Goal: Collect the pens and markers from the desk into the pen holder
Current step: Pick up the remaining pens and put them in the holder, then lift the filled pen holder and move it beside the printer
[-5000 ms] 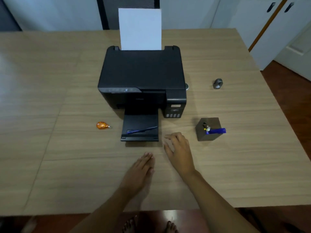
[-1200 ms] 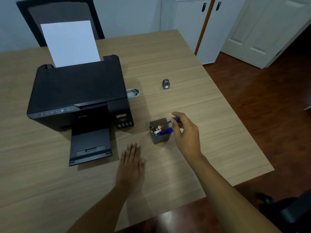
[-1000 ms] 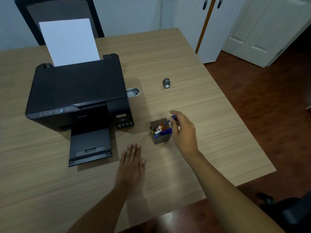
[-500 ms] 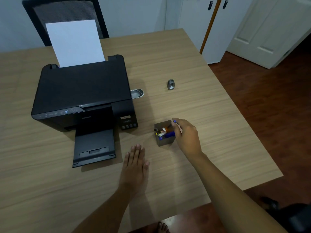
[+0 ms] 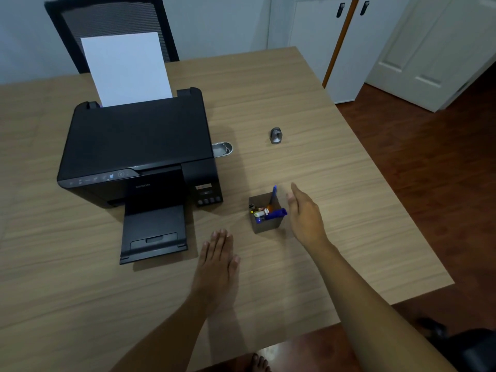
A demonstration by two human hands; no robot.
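A small grey square pen holder (image 5: 268,224) stands on the wooden desk (image 5: 335,183), right of the printer. Several pens and markers lean inside it: a thick blue marker (image 5: 275,214), a white one, and a thin blue pen (image 5: 273,195) that sticks up at the back. My right hand (image 5: 304,216) hovers just right of the holder, fingers apart and holding nothing. My left hand (image 5: 218,260) lies flat on the desk, palm down, in front of the holder and to its left.
A black printer (image 5: 137,146) with its output tray (image 5: 154,232) extended and white paper (image 5: 126,68) upright fills the left-centre. A small grey metal object (image 5: 275,135) and a silver dish (image 5: 222,149) lie beyond the holder. A black chair (image 5: 107,20) stands behind the desk.
My right hand has let go of the blue pen, which now stands in the holder, and has drawn back to the right with fingers spread. The left hand stays flat.
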